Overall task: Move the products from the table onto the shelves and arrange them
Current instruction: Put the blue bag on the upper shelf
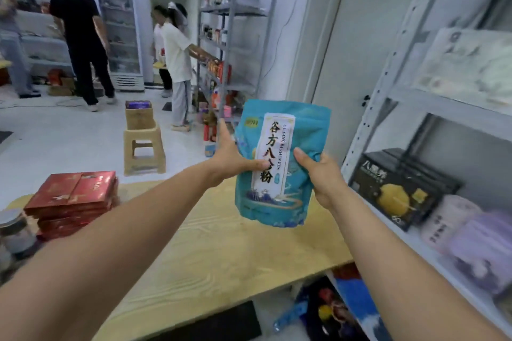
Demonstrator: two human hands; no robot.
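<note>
A turquoise pouch (pixel 279 202) with a white label of Chinese characters is held upright above the wooden table (pixel 221 252). My left hand (pixel 231 156) grips its left edge, thumb across the front. My right hand (pixel 322 174) grips its right edge, thumb on the front. The white metal shelf unit (pixel 393 69) stands just to the right of the pouch. On its lower shelf sit a black box with a yellow picture (pixel 401 188), a pale pink pack (pixel 446 221) and a purple pack (pixel 482 252).
A stack of red boxes (pixel 72 202) and a lidded jar (pixel 15 230) are on the table's left side. A beige stool (pixel 144 149) bearing a box stands on the floor beyond. Several people work at far shelves and a glass-door fridge (pixel 119 39). Bags lie under the table.
</note>
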